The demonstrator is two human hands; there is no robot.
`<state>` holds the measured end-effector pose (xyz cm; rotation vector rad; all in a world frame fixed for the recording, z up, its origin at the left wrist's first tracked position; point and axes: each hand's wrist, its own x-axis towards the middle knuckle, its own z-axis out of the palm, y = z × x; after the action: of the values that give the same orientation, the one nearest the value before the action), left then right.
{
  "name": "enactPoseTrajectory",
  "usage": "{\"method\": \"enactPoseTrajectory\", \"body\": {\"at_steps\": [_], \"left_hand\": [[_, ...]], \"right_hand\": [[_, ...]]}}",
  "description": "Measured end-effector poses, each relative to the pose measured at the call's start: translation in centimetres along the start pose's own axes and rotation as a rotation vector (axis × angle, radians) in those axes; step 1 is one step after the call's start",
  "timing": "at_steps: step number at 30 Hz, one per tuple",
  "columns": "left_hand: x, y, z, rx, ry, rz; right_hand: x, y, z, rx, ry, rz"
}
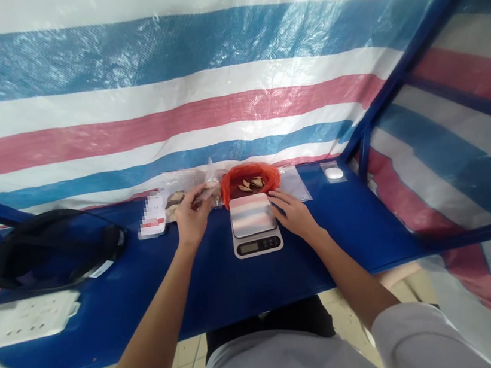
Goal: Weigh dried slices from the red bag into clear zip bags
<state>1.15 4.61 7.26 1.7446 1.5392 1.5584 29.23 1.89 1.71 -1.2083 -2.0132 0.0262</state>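
A digital kitchen scale [255, 225] with a shiny square plate lies in the middle of the blue table. Behind it is an orange-red plastic bag [275, 175], its mouth spread around several dried slices [254, 183]. My left hand [193, 215] is closed on a clear plastic bag [212, 179] with pale contents, left of the orange bag. Under and beside that hand, another clear bag [173, 202] holds dark and pale flat pieces. My right hand [293, 212] has its fingers loosely stretched at the scale's right edge, close to the orange bag; no object shows in it.
Flat clear bags [295, 184] lie behind my right hand. A small bag with a white oval item [333, 173] is farther right. At left are a printed packet [152, 214], a black headset-like device [50, 249] and a white power strip [28, 319]. Striped sheeting [174, 121] hangs behind.
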Motion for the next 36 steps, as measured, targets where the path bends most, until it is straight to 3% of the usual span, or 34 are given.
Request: {"method": "enactPoseTrajectory", "body": {"at_steps": [5, 13, 24, 29, 33, 36], "left_hand": [[-2.9, 1.0, 0.8, -0.266, -0.064, -0.158], [-5.7, 1.4, 1.4, -0.718, -0.246, -0.531], [-5.6, 0.2, 1.6, -0.765, -0.244, -0.639], [-5.4, -1.6, 1.5, -0.643, -0.205, -0.571], [-4.7, -2.7, 0.5, -0.293, -0.106, -0.372], [-4.0, -1.9, -0.4, -0.012, -0.053, -0.171]], "right_hand": [[1.6, -2.2, -0.3, 0.22, 0.034, 0.081], [3.3, -2.5, 1.2, 0.711, 0.004, 0.46], [2.9, -2.8, 1.6, 0.954, -0.012, 0.725], [3.2, -2.6, 1.9, 0.96, -0.062, 0.833], [3.8, -3.0, 1.5, 0.936, -0.117, 0.937], [4.4, -3.6, 1.0, 0.905, -0.133, 0.963]]}}
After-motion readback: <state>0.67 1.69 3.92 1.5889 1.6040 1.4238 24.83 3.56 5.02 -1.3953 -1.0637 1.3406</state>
